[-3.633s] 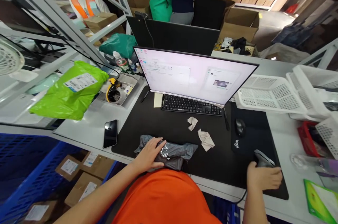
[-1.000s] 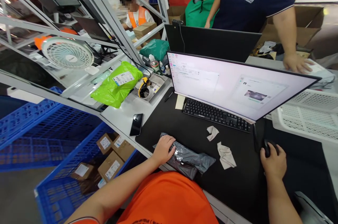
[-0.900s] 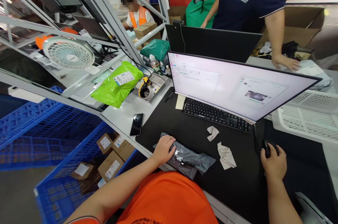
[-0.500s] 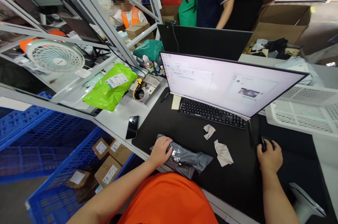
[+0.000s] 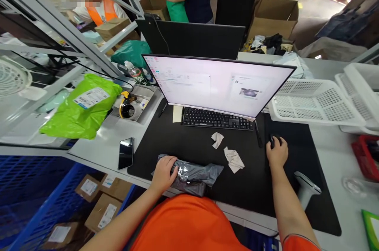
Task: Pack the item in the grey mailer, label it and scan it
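On the black desk mat (image 5: 248, 195), near its front edge, lies a dark grey plastic mailer bag (image 5: 204, 174), crumpled and shiny. My left hand (image 5: 162, 173) lies over its left end, fingers curved on top and thumb on the near side. What the bag contains is hidden. To the right, my right hand (image 5: 277, 152) is closed over a black computer mouse (image 5: 274, 139). Two torn, crumpled paper scraps (image 5: 234, 160) lie between the hands. Behind them stand a black keyboard (image 5: 216, 119) and a lit monitor (image 5: 219, 85).
A handheld scanner (image 5: 306, 188) stands beside my right forearm. White baskets (image 5: 316, 118) are at the right. A phone (image 5: 126, 153), a green parcel (image 5: 85, 105) and a tape dispenser (image 5: 127, 107) lie left. Blue crates (image 5: 59, 199) hold cartons below. Two people are beyond the desk.
The camera view has swung right, so the desk appears further left. Both hands keep their places on the bag and mouse. A co-worker's hand now shows at the green bag behind.
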### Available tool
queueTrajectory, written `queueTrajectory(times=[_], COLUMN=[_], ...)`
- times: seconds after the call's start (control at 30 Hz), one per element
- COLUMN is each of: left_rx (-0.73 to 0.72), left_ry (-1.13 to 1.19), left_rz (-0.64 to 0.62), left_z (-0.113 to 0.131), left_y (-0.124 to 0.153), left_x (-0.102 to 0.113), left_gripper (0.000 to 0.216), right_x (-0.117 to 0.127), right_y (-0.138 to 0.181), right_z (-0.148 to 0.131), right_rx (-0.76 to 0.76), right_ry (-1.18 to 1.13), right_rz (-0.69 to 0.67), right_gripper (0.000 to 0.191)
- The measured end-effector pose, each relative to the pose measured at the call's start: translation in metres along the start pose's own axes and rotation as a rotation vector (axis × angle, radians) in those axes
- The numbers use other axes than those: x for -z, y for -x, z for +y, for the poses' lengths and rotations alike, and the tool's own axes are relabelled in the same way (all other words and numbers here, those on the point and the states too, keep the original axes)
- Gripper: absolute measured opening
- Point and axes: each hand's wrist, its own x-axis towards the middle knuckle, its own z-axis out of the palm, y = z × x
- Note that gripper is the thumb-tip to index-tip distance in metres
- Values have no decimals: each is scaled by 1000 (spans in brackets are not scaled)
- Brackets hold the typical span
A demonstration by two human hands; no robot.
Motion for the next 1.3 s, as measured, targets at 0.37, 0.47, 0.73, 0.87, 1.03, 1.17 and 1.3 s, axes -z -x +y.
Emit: queueTrajectory(times=[0.37, 0.47, 0.73, 0.87, 1.03, 1.17, 1.3], left_rx=[-18, -12, -9, -13, 1, 14, 15], left_ry=[-11, -12, -1, -9, 2, 5, 10], left_rz=[3, 1, 9, 9, -1, -2, -4], left_z=[-2, -2, -2, -3, -4, -3, -2], left_y=[1, 0, 0, 1, 1, 1, 0], left_x=[-1, -1, -2, -2, -3, -3, -2], left_gripper=[30, 30, 30, 30, 30, 31, 31], right_x=[1, 0, -1, 0, 2, 2, 2], right_y=[0, 0, -1, -1, -1, -1, -2], right_z=[-2, -1, 0, -1, -2, -1, -1], right_rx=[-13, -14, -16, -13, -20, -17, -22], right_ry=[12, 18, 29, 42, 36, 25, 14], right_rz=[-21, -16, -8, -6, -13, -13, -24], right_gripper=[46, 48, 47, 46, 46, 46, 45])
